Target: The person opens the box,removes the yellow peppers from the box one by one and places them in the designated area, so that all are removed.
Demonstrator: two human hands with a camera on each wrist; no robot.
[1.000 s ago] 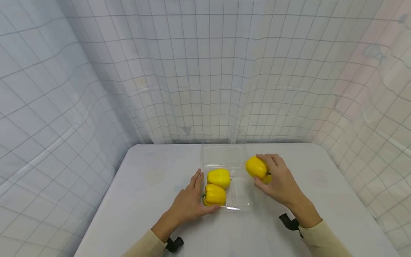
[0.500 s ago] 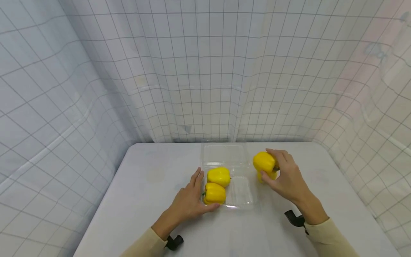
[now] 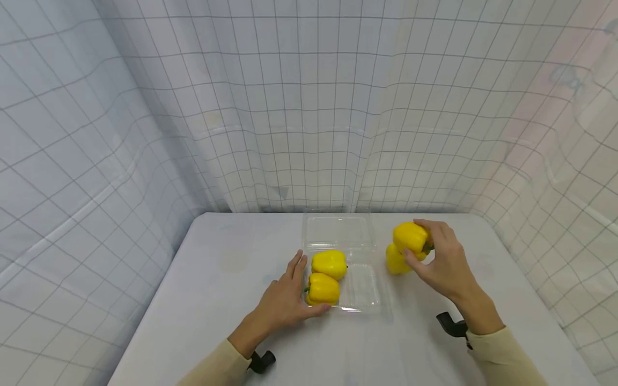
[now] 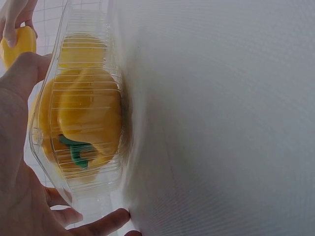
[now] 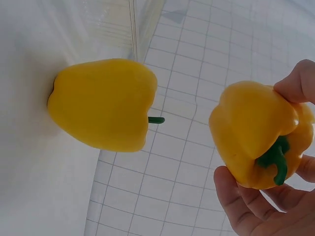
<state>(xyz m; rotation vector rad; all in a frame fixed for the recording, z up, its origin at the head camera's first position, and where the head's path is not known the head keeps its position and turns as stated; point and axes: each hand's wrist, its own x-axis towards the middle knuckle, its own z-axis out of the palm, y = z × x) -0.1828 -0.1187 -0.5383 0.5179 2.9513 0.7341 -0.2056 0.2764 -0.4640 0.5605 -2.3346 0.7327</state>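
Observation:
A yellow bell pepper point(image 3: 410, 237) with a green stem is gripped between the thumb and fingers of my right hand point(image 3: 446, 260), held above the table. Below it, partly covered in the head view, another yellow bell pepper point(image 5: 103, 105) stands on the table, stem up. To the left, two yellow bell peppers point(image 3: 329, 265) lie on their sides in the left half of a clear plastic clamshell container point(image 3: 359, 287). Against the container's left front corner rests my left hand point(image 3: 282, 303), fingers fairly straight along its side and thumb touching the front rim point(image 4: 37, 140).
Behind the container's base its clear lid point(image 3: 338, 231) lies folded back. All stands on a white table point(image 3: 232, 268), with a grid-patterned white curtain point(image 3: 309, 107) around the back and sides. A black wrist mount point(image 3: 451, 324) sticks out below my right wrist.
My right hand has moved right and slightly away from me with its pepper, off the container's right side. More of the standing pepper shows now. The left hand stays in place.

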